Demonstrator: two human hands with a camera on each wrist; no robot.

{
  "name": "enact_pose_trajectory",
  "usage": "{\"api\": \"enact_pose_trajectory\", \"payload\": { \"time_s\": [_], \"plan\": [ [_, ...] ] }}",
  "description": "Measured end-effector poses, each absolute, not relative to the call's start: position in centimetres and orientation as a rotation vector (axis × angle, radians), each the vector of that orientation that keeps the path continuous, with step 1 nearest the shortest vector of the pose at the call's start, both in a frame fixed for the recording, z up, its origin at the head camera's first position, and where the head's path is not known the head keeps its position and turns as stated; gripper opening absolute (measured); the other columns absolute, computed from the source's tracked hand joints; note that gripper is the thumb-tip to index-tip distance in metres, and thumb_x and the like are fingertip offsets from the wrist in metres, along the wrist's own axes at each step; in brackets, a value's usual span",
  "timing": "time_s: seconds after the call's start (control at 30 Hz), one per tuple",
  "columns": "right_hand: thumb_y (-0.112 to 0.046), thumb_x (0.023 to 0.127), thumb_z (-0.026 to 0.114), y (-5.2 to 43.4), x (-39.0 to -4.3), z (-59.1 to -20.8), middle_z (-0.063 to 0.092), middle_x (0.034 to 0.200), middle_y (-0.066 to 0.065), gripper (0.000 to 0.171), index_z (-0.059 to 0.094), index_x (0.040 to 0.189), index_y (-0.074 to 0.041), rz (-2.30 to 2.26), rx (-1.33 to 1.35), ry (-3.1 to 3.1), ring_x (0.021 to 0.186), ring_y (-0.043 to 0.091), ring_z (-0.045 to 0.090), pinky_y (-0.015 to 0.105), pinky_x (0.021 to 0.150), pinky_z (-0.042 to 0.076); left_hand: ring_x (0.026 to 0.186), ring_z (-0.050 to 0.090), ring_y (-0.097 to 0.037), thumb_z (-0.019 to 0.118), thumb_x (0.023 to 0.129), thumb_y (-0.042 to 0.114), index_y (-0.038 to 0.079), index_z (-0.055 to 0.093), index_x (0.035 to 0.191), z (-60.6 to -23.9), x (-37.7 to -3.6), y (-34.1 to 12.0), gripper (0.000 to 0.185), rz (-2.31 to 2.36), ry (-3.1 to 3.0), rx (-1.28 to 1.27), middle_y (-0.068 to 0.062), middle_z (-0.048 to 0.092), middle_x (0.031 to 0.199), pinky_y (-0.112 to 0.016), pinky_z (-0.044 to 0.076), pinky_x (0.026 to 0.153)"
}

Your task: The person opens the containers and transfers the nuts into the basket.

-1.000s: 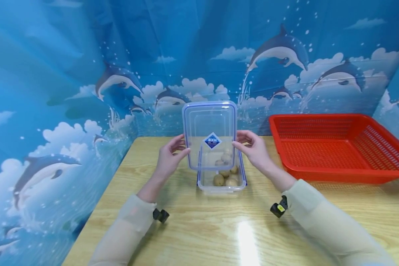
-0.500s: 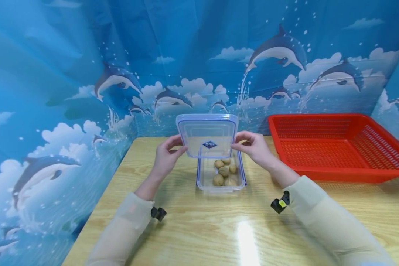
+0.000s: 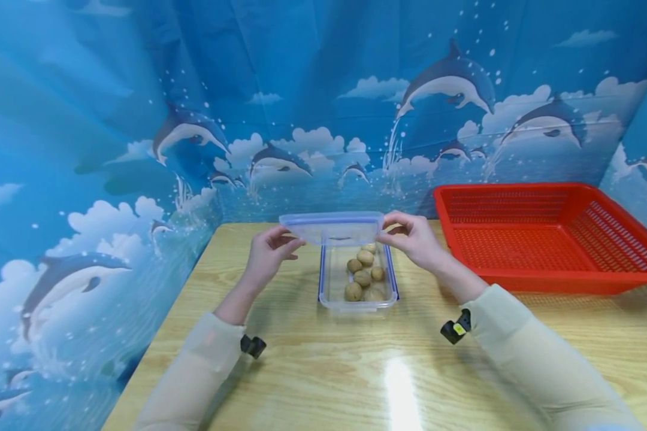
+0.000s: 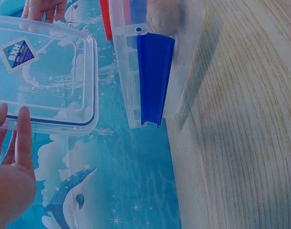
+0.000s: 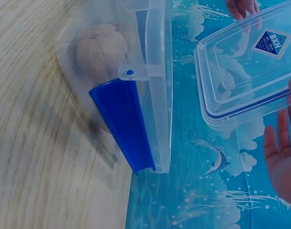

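A clear plastic lid with a blue seal and a diamond label hangs nearly flat above the far end of a clear box. My left hand pinches the lid's left edge, and my right hand pinches its right edge. Several walnuts lie in the open box, which stands on the wooden table. In the left wrist view the lid sits above my left hand's fingers, beside the box's blue clip. The right wrist view shows the lid, the clip and a walnut.
A red slatted basket stands on the table to the right of the box, close to my right forearm. Blue dolphin-print cloth hangs behind and along both sides of the table.
The lid stood almost upright in both hands over the box. It has tipped back and come down to nearly flat, low above the box's far end. The walnuts now show uncovered.
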State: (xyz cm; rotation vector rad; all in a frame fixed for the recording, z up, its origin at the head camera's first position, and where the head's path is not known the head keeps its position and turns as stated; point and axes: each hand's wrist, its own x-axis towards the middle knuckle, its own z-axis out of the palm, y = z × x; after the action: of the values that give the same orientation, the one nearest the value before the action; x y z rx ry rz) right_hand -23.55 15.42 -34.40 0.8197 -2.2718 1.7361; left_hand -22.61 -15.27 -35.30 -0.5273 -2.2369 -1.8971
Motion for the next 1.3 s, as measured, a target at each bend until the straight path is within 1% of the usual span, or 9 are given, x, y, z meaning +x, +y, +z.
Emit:
{"api": "enact_pose_trajectory", "payload": {
  "time_s": [0.17,0.33,0.47,0.6,0.73,0.83,0.93,1.1,1.3],
  "plan": [
    [0.003,0.089,0.067,15.6,-23.6,-34.6,0.066,0.099,0.000,0.012,0.066,0.101,0.005,1.728,0.829,-2.267,0.098,0.010,0.058,0.024,0.083,0.049,0.089,0.069,-0.016,0.066,0.091,0.001,-0.007,0.061,0.123,-35.3,-22.5,-15.4,0.033,-1.955,-2.232,-0.554,-0.018,0.068,0.109,-0.043,0.056,0.072],
    [0.003,0.089,0.066,15.8,-23.8,-34.9,0.066,0.103,0.011,0.013,0.068,0.102,0.004,1.732,0.847,-2.259,0.101,0.011,0.058,0.025,0.083,0.048,0.094,0.069,-0.022,0.062,0.092,-0.004,-0.005,0.059,0.128,-35.1,-22.5,-15.5,0.036,-2.036,-2.239,-0.529,-0.019,0.065,0.118,-0.038,0.056,0.072],
    [0.005,0.089,0.066,15.8,-23.9,-35.1,0.065,0.106,0.016,0.015,0.069,0.104,0.003,1.713,0.857,-2.265,0.102,0.012,0.058,0.027,0.084,0.048,0.099,0.067,-0.021,0.059,0.094,-0.002,0.000,0.057,0.133,-34.9,-22.3,-15.7,0.038,-2.094,-2.289,-0.468,-0.020,0.063,0.122,-0.038,0.055,0.078],
    [0.007,0.090,0.063,15.9,-23.8,-35.2,0.066,0.108,0.015,0.016,0.070,0.103,0.002,1.669,0.849,-2.300,0.106,0.017,0.057,0.035,0.088,0.047,0.102,0.065,-0.019,0.056,0.097,0.002,0.001,0.053,0.137,-34.8,-22.1,-15.9,0.040,-2.115,-2.328,-0.478,-0.020,0.057,0.131,-0.039,0.053,0.083],
    [0.009,0.088,0.062,16.0,-23.7,-35.2,0.065,0.111,0.013,0.018,0.072,0.100,-0.001,1.594,0.831,-2.352,0.110,0.025,0.055,0.047,0.092,0.044,0.102,0.065,-0.018,0.053,0.101,0.012,0.000,0.054,0.136,-34.8,-22.0,-16.1,0.037,-2.114,-2.349,-0.497,-0.017,0.054,0.137,-0.038,0.054,0.083],
    [0.010,0.087,0.064,16.0,-23.7,-35.3,0.065,0.113,0.014,0.018,0.072,0.099,-0.001,1.550,0.841,-2.368,0.111,0.028,0.054,0.051,0.094,0.042,0.104,0.065,-0.021,0.053,0.102,0.021,0.000,0.056,0.133,-34.8,-21.9,-16.1,0.038,-2.124,-2.360,-0.478,-0.014,0.055,0.136,-0.038,0.054,0.082],
    [0.010,0.087,0.065,16.0,-23.7,-35.5,0.065,0.113,0.016,0.017,0.072,0.099,0.000,1.537,0.852,-2.365,0.111,0.030,0.054,0.053,0.094,0.042,0.104,0.065,-0.021,0.055,0.101,0.024,0.000,0.057,0.132,-34.9,-21.9,-16.2,0.039,-2.132,-2.381,-0.458,-0.014,0.057,0.135,-0.038,0.054,0.082],
    [0.010,0.085,0.067,15.8,-23.8,-35.8,0.066,0.113,0.016,0.017,0.073,0.097,0.000,1.515,0.861,-2.349,0.111,0.030,0.054,0.052,0.093,0.043,0.096,0.068,-0.022,0.062,0.097,0.021,0.003,0.058,0.133,-35.1,-21.7,-16.2,0.040,-2.179,-2.410,-0.417,-0.014,0.062,0.127,-0.040,0.054,0.081],
    [0.012,0.082,0.069,15.6,-23.9,-36.2,0.067,0.111,0.014,0.019,0.073,0.096,0.000,1.466,0.881,-2.313,0.110,0.029,0.056,0.050,0.089,0.045,0.106,0.063,-0.023,0.067,0.093,0.021,0.007,0.057,0.135,-35.1,-21.5,-16.2,0.045,-2.203,-2.445,-0.410,-0.009,0.062,0.128,-0.045,0.050,0.088]
  ]
}}
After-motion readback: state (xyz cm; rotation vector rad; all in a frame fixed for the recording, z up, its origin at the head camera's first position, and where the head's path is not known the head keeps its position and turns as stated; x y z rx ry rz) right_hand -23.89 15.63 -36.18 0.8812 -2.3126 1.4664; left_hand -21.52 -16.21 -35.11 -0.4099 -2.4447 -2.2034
